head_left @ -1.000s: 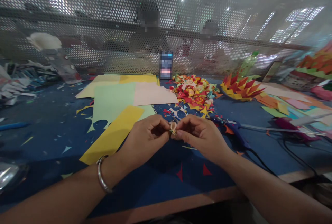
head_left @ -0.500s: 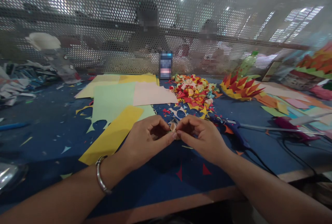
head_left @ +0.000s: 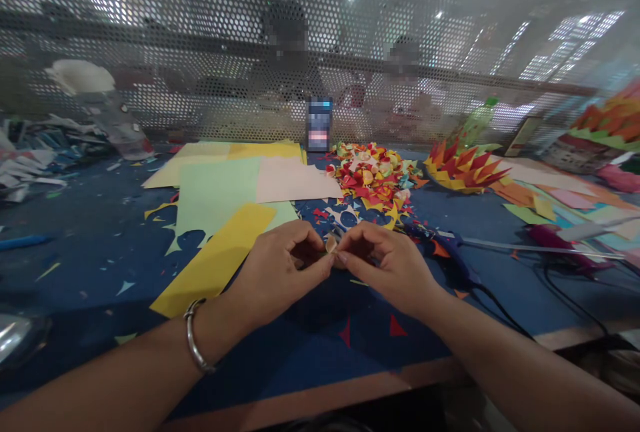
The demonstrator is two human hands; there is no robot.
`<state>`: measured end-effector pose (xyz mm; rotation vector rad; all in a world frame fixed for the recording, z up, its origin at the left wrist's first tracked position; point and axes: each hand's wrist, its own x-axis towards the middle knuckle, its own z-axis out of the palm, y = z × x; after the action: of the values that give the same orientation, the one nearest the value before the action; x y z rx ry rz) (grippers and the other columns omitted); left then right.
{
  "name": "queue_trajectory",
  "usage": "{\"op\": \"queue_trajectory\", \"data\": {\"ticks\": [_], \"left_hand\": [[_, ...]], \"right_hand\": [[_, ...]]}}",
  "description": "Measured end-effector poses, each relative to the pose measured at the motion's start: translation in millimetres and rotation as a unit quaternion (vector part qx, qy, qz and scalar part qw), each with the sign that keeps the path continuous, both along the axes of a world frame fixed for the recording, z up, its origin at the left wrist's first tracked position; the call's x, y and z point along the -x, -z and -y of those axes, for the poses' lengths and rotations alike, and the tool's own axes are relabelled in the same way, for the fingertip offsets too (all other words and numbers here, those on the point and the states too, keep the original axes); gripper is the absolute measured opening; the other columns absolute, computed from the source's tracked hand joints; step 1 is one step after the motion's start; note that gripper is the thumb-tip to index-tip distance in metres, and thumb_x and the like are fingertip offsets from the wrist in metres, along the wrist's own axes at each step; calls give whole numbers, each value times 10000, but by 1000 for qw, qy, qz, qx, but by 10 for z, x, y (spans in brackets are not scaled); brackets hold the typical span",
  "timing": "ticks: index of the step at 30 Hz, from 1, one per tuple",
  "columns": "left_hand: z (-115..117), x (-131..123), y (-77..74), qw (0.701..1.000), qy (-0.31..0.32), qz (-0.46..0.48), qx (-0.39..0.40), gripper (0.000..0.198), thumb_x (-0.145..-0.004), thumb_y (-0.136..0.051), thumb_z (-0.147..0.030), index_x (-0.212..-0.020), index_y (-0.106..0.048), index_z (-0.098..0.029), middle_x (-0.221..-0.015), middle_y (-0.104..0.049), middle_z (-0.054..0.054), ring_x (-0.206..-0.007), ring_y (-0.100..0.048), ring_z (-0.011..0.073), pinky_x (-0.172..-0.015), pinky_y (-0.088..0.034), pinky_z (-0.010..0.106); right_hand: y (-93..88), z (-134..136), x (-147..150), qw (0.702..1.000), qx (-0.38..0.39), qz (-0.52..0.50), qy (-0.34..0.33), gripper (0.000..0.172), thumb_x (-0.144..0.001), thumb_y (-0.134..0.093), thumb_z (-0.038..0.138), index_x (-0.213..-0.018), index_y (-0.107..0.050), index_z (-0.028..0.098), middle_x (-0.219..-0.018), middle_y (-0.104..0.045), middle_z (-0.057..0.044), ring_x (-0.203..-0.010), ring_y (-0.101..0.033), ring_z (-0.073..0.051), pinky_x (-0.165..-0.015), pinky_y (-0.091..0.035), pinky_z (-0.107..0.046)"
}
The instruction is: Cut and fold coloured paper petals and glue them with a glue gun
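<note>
Between my fingertips is a small curled piece of pale pink paper [head_left: 331,244]. My left hand [head_left: 285,262] pinches its left side with thumb and forefinger. From the right, my right hand [head_left: 387,265] pinches the same piece, the two sets of fingertips almost touching. Part of the paper is hidden behind the fingers. Just beyond my hands lie small coloured scraps and a partly hidden pair of scissors [head_left: 339,221]. A yellow paper strip [head_left: 215,262] lies left of my left hand, over a light green sheet [head_left: 220,185].
A heap of small coloured paper pieces [head_left: 373,175] stands behind my hands, with a phone [head_left: 319,124] upright at the mesh. To the right are a blue glue gun [head_left: 450,245] with a cord, a red-yellow paper ring [head_left: 465,169] and a magenta tool [head_left: 560,245].
The pink paper piece has turned and tilted slightly between my fingertips, and my left fingertips have shifted a little left. Both hands otherwise keep their place.
</note>
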<state>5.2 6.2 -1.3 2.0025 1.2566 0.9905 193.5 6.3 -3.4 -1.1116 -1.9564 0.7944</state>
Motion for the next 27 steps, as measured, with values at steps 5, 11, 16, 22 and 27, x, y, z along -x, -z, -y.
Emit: {"op": "queue_trajectory", "data": {"ticks": [5, 11, 16, 22, 27], "left_hand": [[-20, 30, 55, 1000, 12, -1, 23, 184, -790, -639, -359, -763, -612, -179, -710, -645, 2, -612, -584, 119, -553, -465, 223], [-60, 61, 127, 997, 28, 38, 66, 251, -789, -653, -435, -813, -633, -186, -761, -676, 21, -669, -609, 144, -600, -483, 249], [-99, 71, 138, 986, 50, 110, 111, 256, -778, -680, -417, -824, -643, -169, -789, -691, 33, -696, -608, 145, -627, -476, 251], [-95, 83, 116, 981, 48, 146, 121, 253, -793, -673, -413, -841, -671, -165, -810, -705, 40, -727, -615, 146, -663, -474, 252], [-75, 94, 95, 982, 26, 158, 95, 217, -834, -631, -383, -831, -680, -172, -745, -677, 19, -653, -571, 115, -592, -443, 220]], "right_hand": [[-13, 5, -8, 1000, 0, -2, 0, 47, -844, -609, 250, -838, -621, 206, -748, -623, 9, -648, -567, -106, -567, -442, -213], [-28, 23, -40, 998, 38, -50, -5, 109, -867, -601, 305, -872, -615, 197, -785, -636, -4, -655, -591, -106, -569, -463, -213], [-29, 13, -53, 998, 24, -65, 11, 108, -862, -615, 300, -874, -618, 192, -743, -611, 16, -601, -556, -79, -539, -447, -187], [15, -2, -81, 998, 10, -44, 43, 121, -865, -606, 303, -914, -616, 192, -724, -600, 13, -575, -538, -89, -518, -439, -205], [-4, 7, -65, 999, 0, -32, 38, 114, -862, -611, 302, -877, -616, 189, -725, -606, 14, -590, -553, -87, -533, -448, -197]]}}
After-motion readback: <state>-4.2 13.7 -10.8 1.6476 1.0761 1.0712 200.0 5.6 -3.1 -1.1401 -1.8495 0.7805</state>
